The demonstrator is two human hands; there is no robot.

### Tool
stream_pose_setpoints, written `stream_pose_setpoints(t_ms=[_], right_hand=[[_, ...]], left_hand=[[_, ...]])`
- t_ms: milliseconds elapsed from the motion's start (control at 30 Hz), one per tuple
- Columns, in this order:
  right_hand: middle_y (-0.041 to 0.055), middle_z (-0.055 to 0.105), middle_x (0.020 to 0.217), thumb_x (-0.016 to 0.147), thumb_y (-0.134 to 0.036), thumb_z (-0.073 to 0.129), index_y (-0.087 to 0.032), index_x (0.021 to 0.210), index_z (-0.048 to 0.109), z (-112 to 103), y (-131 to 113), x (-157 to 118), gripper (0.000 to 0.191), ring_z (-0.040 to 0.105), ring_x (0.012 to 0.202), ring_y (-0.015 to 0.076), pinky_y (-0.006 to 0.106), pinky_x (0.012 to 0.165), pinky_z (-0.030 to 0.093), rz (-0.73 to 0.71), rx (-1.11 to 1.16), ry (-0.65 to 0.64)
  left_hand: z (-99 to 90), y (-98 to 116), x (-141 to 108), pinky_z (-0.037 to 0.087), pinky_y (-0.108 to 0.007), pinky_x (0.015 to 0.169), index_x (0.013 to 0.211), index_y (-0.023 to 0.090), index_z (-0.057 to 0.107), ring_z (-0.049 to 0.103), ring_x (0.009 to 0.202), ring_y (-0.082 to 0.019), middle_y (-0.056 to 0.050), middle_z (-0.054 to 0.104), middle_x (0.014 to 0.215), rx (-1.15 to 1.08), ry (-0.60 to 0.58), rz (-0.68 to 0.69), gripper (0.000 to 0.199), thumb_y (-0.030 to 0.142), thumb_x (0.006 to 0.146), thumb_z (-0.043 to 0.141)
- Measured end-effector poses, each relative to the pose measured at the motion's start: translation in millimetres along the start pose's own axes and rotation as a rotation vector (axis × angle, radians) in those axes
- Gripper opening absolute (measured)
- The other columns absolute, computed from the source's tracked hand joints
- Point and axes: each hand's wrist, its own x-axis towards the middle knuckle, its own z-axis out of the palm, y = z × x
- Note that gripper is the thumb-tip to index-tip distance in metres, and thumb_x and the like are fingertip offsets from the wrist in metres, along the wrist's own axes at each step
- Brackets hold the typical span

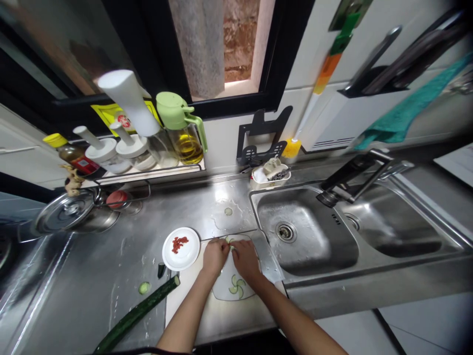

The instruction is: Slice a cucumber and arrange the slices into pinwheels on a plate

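1. Stretched bare forearms [190, 303] over a dark-rimmed white plate [222, 284].
2. Curled left hand [216, 256] and right hand [244, 257] in narrowly at far edge; couldn't tell contents.
3. Spotted pale-green crescent slices [241, 283] fanned nearer.

Kitchen. Steel counter [74, 281] with double sink [306, 227] and tap [364, 170] built in. Shelf [158, 172] of seasoning jars [133, 147], oil jug [187, 143] and sauce bottle [74, 154]; lidded pot [72, 209] at left, knife holder [342, 118] on tiled wall [295, 44], cucumber [138, 313] beside plate [191, 254] of chopped red food [179, 244].
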Motion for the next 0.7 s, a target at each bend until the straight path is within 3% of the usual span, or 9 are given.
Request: stream_pose_setpoints(t_ms=[233, 433, 533, 700], right_hand=[[0.0069, 0.064, 0.098, 0.081, -0.012, 0.045, -0.018, 0.099, 0.065, -6.5, 0.2, -3.3, 0.028, 0.050, 0.093, 0.0214, 0.034, 0.091, 0.033, -0.020, 0.035, 0.026], [0.0081, 0.065, 0.096, 0.081, -0.012, 0.046, -0.017, 0.097, 0.065, -11.0, 2.5, -15.5, 0.026, 0.051, 0.093, 0.0221, 0.035, 0.090, 0.035, -0.021, 0.039, 0.035], [0.0078, 0.065, 0.095, 0.081, -0.013, 0.046, -0.018, 0.096, 0.066, -9.4, 3.0, -24.3, 0.025, 0.051, 0.093, 0.0221, 0.034, 0.089, 0.036, -0.023, 0.050, 0.038], [0.0078, 0.065, 0.091, 0.081, -0.013, 0.047, -0.016, 0.092, 0.067, -2.0, -0.4, -35.5, 0.024, 0.051, 0.090, 0.0223, 0.035, 0.087, 0.037, -0.046, 0.073, 0.020]], left_hand=[[-8.1, -2.9, -8.4, 0.042, -0.025, 0.074, 0.074, 0.018, 0.068, 0.059, 0.077, -0.015, -0.005, 0.065, 0.076, -0.038, 0.031, 0.029, 0.017, 0.017, 0.077, 0.051], [-25.6, -31.1, -31.4, 0.045, -0.027, 0.080, 0.083, 0.018, 0.069, 0.062, 0.083, -0.017, -0.006, 0.069, 0.087, -0.083, 0.126, 0.013, 0.019, 0.022, 0.078, 0.050], [-45.5, -55.7, -42.8, 0.045, -0.027, 0.079, 0.083, 0.019, 0.069, 0.063, 0.083, -0.017, -0.006, 0.070, 0.089, -0.007, 0.167, -0.105, 0.022, 0.026, 0.079, 0.049], [-80.3, -95.0, -52.7, 0.043, -0.025, 0.075, 0.083, 0.020, 0.069, 0.063, 0.078, -0.018, -0.006, 0.070, 0.085, 0.211, 0.227, -0.432, 0.023, 0.030, 0.080, 0.049]])
